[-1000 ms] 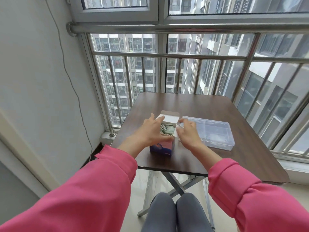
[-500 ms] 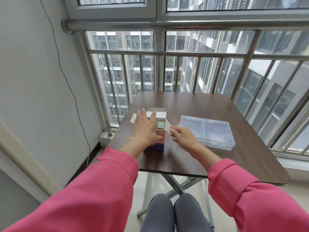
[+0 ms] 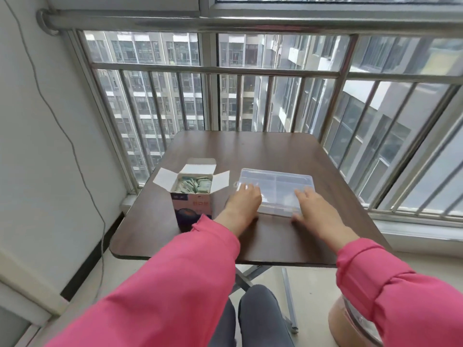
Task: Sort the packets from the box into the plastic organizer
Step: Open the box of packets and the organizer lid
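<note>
Your box (image 3: 194,196) stands on the counter (image 3: 270,151) with all its flaps folded back, so the green packets (image 3: 194,184) inside lie in plain reach, none yet moved. Just to its right the organizer (image 3: 278,182) lies flat with its clear lid apparently down. Your left hand (image 3: 244,200) and right hand (image 3: 312,205) rest on its near corners, fingers fairly straight and gripping nothing, likely to steady it and lift the lid before any packet goes in.
</note>
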Available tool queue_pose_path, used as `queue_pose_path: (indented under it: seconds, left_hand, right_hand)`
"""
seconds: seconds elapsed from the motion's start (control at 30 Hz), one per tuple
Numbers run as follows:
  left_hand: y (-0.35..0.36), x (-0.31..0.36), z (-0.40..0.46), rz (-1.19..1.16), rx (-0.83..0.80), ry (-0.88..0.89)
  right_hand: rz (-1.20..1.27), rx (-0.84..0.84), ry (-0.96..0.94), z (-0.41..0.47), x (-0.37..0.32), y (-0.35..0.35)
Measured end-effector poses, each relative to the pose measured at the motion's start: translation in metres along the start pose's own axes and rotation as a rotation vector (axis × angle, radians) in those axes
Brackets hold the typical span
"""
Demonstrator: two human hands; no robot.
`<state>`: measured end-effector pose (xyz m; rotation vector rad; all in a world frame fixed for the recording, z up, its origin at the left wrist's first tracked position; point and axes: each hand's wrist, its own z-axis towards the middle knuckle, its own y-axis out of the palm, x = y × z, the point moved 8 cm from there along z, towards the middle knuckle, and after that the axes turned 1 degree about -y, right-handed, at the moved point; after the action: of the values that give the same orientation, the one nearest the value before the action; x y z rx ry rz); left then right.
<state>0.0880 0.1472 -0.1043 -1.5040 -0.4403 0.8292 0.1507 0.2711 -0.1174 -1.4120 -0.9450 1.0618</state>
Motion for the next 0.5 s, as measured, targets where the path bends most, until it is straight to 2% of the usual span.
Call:
queue_pose_path:
  seconds: [0.1, 0.27, 0.5]
  left_hand:
    - [-0.01, 0.005, 0.003, 0.019, 0.011, 0.056]
    - [-0.012, 0.028, -0.001, 0.182, -0.04, 0.191]
    - [-0.002, 0.038, 0.002, 0.193, -0.105, 0.15]
  right_hand:
    - [-0.138, 0.008, -0.064, 0.002, -0.006, -0.001]
    - [-0.437, -0.044, -0.105, 0.001, -0.018, 0.004]
    - [-0.452, -0.012, -0.099, -0.002, -0.021, 0.006]
